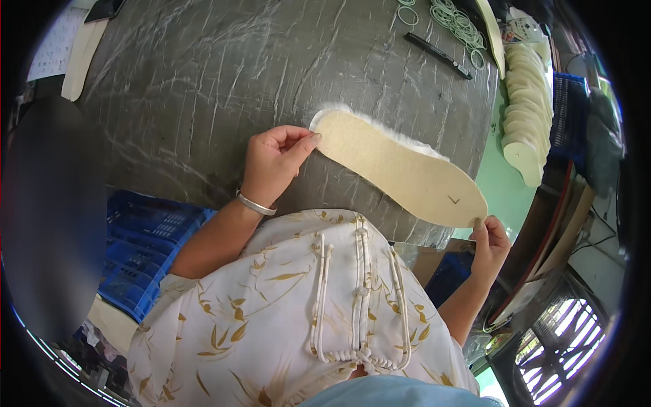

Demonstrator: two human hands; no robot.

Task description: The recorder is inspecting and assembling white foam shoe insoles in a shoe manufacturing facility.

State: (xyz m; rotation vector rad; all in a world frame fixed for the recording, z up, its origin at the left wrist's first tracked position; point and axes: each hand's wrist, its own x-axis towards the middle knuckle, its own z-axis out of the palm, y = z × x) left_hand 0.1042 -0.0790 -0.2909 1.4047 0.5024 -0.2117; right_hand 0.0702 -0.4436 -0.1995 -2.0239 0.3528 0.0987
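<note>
Blue crate: I see a blue plastic lattice crate (146, 247) near left, below the tabletop edge.
Left hand: my left hand (271, 163) pinches the rounded end of the beige felt insole with white fleece edging (400, 169).
Insole: flat on the grey wrinkled plastic-covered tabletop (203, 88), running right.
Right hand: my right hand (489, 244) pinches its near-right end.
Stack: cream insoles stacked in a row (527, 108) far right.

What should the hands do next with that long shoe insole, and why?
Probably lay the insole flat on the grey table. The left hand pinches one end, the right hand the other at the table's edge, and white fleece peeks out beneath.
</note>
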